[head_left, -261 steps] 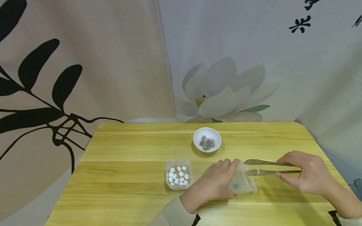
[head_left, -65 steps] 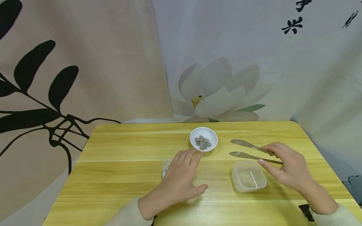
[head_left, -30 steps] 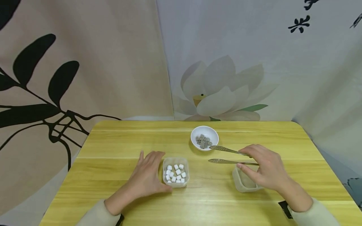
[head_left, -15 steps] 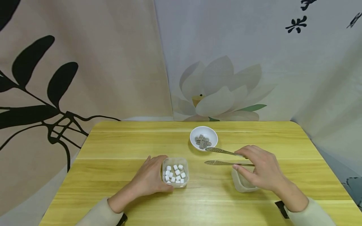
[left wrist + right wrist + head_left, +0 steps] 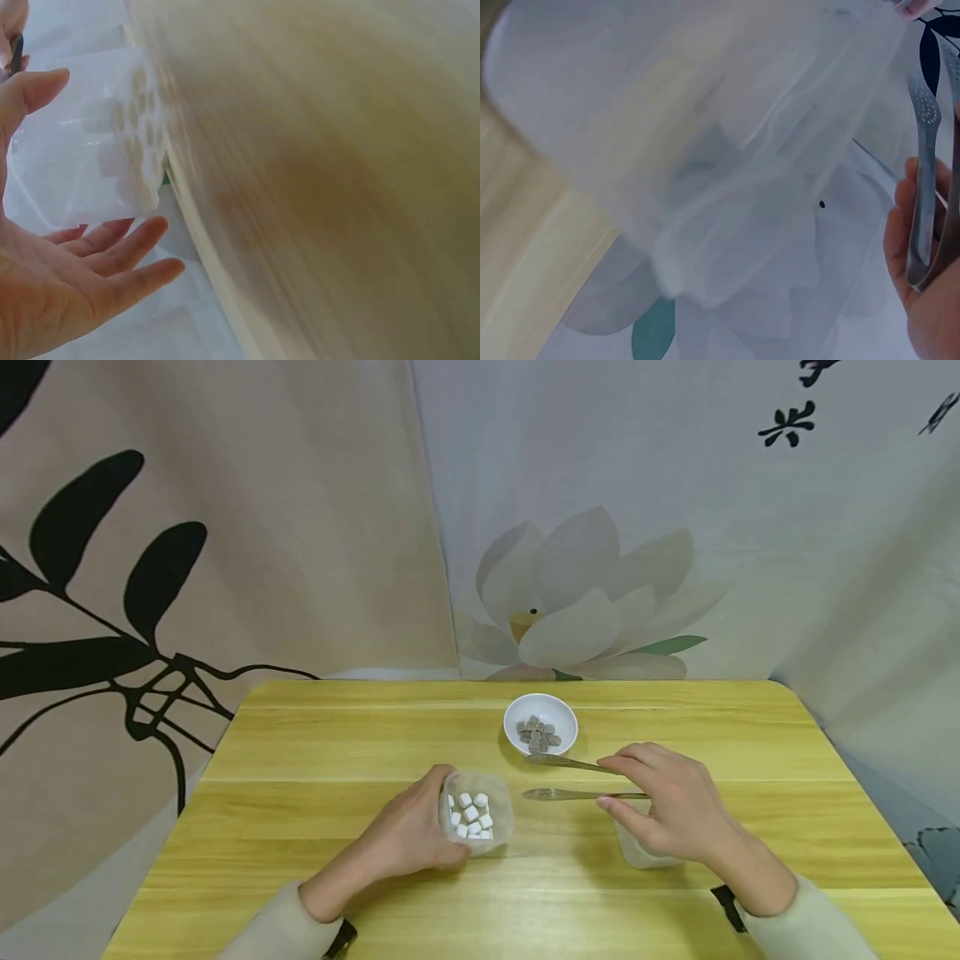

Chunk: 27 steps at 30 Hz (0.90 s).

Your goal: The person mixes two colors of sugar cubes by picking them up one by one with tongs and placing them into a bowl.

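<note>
Plastic box and the white cubes inside it are in my left hand, thumb on the near side and fingers round the far side, over the middle of the wooden table. My right hand holds metal tongs with their two arms spread apart, tips pointing left toward that box. The upper tip overlaps the near edge of a white bowl of grey cubes in my view; I cannot tell whether they touch. A second plastic box stands below my right hand, partly hidden by it.
</note>
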Tool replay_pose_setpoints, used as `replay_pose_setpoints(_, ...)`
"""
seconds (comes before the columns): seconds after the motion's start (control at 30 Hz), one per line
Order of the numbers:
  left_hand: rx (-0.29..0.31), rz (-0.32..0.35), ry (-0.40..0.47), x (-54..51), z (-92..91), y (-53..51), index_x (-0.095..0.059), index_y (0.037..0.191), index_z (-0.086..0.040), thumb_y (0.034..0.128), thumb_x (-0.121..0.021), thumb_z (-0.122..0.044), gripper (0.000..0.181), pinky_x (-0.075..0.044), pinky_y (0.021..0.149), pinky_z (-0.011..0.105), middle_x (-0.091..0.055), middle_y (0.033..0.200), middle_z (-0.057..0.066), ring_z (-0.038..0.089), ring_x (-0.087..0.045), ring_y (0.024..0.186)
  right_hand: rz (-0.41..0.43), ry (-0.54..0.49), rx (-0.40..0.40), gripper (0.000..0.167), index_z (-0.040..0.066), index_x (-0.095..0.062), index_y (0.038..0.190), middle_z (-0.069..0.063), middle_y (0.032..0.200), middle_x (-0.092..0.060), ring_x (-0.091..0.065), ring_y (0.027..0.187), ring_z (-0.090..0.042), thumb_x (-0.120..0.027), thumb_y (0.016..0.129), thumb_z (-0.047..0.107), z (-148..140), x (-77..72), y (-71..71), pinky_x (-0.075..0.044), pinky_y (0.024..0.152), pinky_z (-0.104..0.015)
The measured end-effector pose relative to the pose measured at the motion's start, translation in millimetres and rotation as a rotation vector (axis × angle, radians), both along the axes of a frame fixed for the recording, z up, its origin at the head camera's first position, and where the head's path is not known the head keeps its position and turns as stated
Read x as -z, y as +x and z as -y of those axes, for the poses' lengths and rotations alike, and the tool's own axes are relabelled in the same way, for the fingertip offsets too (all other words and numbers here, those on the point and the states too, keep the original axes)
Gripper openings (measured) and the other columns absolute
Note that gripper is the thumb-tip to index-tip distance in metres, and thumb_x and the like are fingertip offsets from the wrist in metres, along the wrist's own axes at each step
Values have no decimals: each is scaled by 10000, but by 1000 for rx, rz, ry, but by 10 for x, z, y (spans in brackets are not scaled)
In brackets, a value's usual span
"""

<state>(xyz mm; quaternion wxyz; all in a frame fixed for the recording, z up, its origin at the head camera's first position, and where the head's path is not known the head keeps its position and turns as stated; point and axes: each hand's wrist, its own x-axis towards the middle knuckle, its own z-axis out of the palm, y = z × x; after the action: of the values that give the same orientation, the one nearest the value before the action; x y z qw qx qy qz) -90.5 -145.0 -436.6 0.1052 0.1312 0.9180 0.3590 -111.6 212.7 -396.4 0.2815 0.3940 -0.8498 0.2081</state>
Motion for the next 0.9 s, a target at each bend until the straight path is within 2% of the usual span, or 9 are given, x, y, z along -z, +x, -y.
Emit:
replay_pose_setpoints(0.27, 11, 20, 106, -13, -54, -3, -404, 1538, -19, 594, -928, -210, 1096, -520, 1009, 503, -560, 1405, 108, 245, -595, 1150, 23, 39, -36, 472, 117, -747, 1077, 30, 1000, -718, -690, 842, -161, -524, 1055, 533, 159, -20, -5, -570, 610, -358)
replay_pose_setpoints(0.4, 27, 14, 112, -17, -76, -6, -399, 1550, -17, 600, -928, -216, 1105, -508, 1026, 523, -513, 1475, 117, 261, -576, 1185, 46, 58, -47, 395, 117, -740, 1065, 38, 993, -710, -678, 844, -151, -594, 1028, 482, 224, -8, 12, -574, 633, -360)
replay_pose_setpoints(0.53, 45, -5, 104, -21, -103, -25, -416, 1544, -12, 613, -927, -235, 1085, -510, 1019, 497, -516, 1466, 107, 245, -565, 1178, 66, 88, -47, 310, 107, -740, 1054, 34, 993, -710, -673, 849, -147, -698, 957, 398, 275, 8, 25, -579, 651, -358)
replay_pose_setpoints(0.7, 59, -15, 92, -37, -135, -37, -418, 1549, -17, 630, -922, -255, 1075, -507, 1022, 492, -512, 1463, 93, 244, -551, 1202, 89, 150, -32, 314, 100, -745, 1054, 25, 1010, -720, -684, 870, -148, -762, 900, 373, 344, 18, 26, -586, 671, -350)
replay_pose_setpoints(0.9, 83, -13, 100, -47, -169, -42, -411, 1555, -24, 634, -912, -230, 1069, -519, 978, 454, -509, 1444, 82, 210, -537, 1161, 64, 176, -36, 334, 72, -740, 1032, 8, 987, -712, -669, 838, -148, -826, 824, 319, 425, 54, 3, -575, 660, -334)
